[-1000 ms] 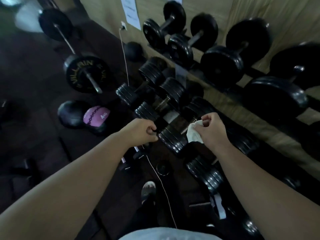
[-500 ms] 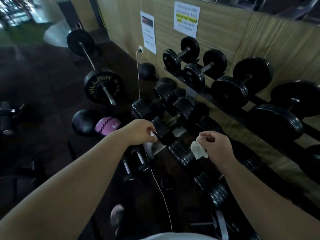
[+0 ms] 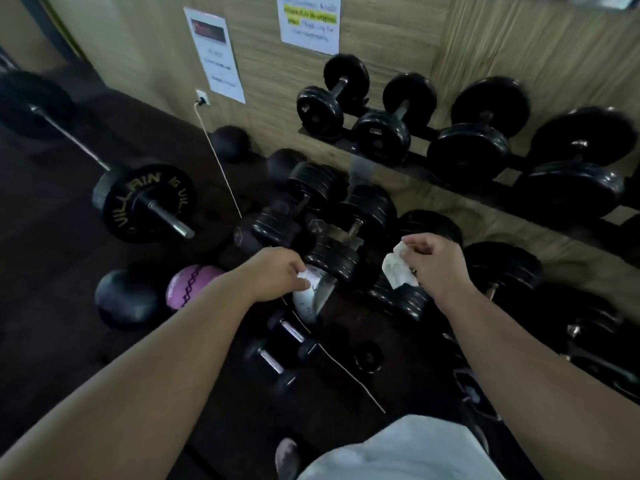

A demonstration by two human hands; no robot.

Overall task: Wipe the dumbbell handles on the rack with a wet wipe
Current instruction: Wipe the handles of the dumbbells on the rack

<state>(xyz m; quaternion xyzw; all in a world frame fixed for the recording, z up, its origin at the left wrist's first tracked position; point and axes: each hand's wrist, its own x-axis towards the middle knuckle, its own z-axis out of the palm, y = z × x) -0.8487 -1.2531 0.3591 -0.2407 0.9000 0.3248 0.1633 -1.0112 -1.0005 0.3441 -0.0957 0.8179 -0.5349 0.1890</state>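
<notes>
The wet wipe hangs crumpled from the right hand, pinched between thumb and fingers, just above the lower dumbbells and clear of their handles. The left hand is close beside it, fingers curled round a white object.

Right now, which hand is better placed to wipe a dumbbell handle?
Right, probably. The right hand pinches the wet wipe near a dumbbell handle, while the left hand grips a white packet.
</notes>
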